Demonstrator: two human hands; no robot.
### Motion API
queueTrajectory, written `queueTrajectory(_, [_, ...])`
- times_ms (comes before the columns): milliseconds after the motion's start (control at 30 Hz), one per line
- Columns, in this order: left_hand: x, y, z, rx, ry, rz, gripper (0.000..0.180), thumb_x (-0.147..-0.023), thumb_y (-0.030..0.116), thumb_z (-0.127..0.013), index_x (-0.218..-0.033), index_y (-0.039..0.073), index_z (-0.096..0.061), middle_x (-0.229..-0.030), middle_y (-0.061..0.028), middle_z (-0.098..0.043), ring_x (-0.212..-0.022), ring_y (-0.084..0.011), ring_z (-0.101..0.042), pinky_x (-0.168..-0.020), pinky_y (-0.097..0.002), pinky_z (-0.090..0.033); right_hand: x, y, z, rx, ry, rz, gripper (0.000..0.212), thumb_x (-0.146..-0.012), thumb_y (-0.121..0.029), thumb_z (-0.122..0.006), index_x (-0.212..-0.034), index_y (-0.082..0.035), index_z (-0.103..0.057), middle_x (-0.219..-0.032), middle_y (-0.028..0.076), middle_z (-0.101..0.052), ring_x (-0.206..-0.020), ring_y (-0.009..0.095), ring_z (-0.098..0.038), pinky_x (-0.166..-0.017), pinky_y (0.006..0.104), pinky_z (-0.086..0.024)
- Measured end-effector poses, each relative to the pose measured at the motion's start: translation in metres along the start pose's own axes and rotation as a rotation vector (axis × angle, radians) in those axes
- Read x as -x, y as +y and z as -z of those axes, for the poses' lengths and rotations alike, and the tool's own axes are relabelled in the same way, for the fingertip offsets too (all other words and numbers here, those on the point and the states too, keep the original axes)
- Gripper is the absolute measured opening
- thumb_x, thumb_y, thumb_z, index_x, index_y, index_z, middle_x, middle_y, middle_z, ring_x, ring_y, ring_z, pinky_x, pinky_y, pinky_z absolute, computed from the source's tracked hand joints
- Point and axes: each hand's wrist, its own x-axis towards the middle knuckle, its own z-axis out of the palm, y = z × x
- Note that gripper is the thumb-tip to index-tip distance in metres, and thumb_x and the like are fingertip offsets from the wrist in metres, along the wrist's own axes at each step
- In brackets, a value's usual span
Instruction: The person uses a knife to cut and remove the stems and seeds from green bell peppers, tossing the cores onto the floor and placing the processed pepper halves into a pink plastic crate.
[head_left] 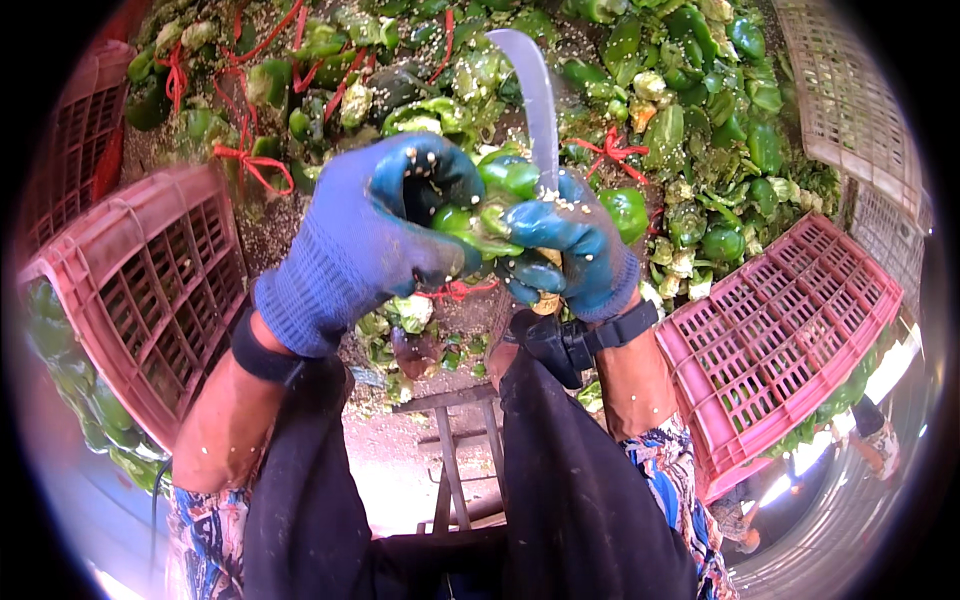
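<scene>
Both gloved hands meet over the person's knees on one green pepper (480, 205). The left hand (370, 235) wraps it with fingers pressed in; the right hand (565, 250) closes around a knife (538, 100), its curved blade rising above the pepper. Just below the pepper, a stool (450, 440) stands between the legs. A pink crate (150, 290) tilts left of the pepper, another pink crate (780, 350) to its right, leaving a narrow gap. Beyond the pepper spreads a heap (690, 130) of peppers and red ties (250, 160). Pale crates (850, 100) stand far right.
</scene>
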Motion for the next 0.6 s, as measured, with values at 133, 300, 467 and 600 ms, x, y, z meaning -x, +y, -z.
queueTrajectory(133, [-0.001,0.003,0.000,0.039,-0.011,0.191,0.044,-0.064,-0.004,-0.077,-0.107,-0.001,-0.071,-0.103,-0.0014,-0.067,-0.093,-0.0112,-0.063,-0.089,-0.0279,-0.055,-0.007,0.007,0.009,-0.022,-0.085,0.073,0.039,-0.094,-0.007,-0.074,-0.131,0.001,-0.065,-0.084,0.008,-0.070,-0.044,0.010,-0.051,-0.043,0.0272,-0.045])
queueTrajectory(300, [0.003,-0.005,0.000,-0.150,0.013,-0.060,0.058,-0.067,0.002,-0.086,-0.122,0.000,-0.066,-0.119,-0.0058,-0.066,-0.109,-0.0155,-0.062,-0.101,-0.0313,-0.052,-0.012,0.010,0.019,-0.024,-0.023,0.022,0.047,-0.092,-0.007,-0.075,-0.137,0.001,-0.063,-0.096,0.009,-0.074,-0.055,0.009,-0.058,-0.045,0.0249,-0.045])
queueTrajectory(467, [-0.019,-0.005,0.013,-0.035,-0.263,-0.180,0.109,-0.068,0.022,-0.101,-0.161,0.002,-0.048,-0.161,-0.0157,-0.053,-0.148,-0.0257,-0.052,-0.126,-0.0422,-0.040,-0.012,0.007,0.025,-0.039,-0.107,-0.080,0.046,-0.089,-0.009,-0.077,-0.134,0.000,-0.069,-0.094,0.009,-0.076,-0.050,0.008,-0.056,-0.044,0.0231,-0.042])
queueTrajectory(600, [-0.036,-0.007,0.027,0.011,-0.314,0.121,0.071,-0.083,0.023,-0.093,-0.144,0.000,-0.065,-0.139,-0.0118,-0.070,-0.127,-0.0208,-0.065,-0.115,-0.0388,-0.050,-0.014,0.004,0.021,0.093,-0.129,0.022,0.044,-0.096,-0.022,-0.075,-0.134,0.000,-0.068,-0.089,0.008,-0.075,-0.048,0.008,-0.054,-0.042,0.0234,-0.042])
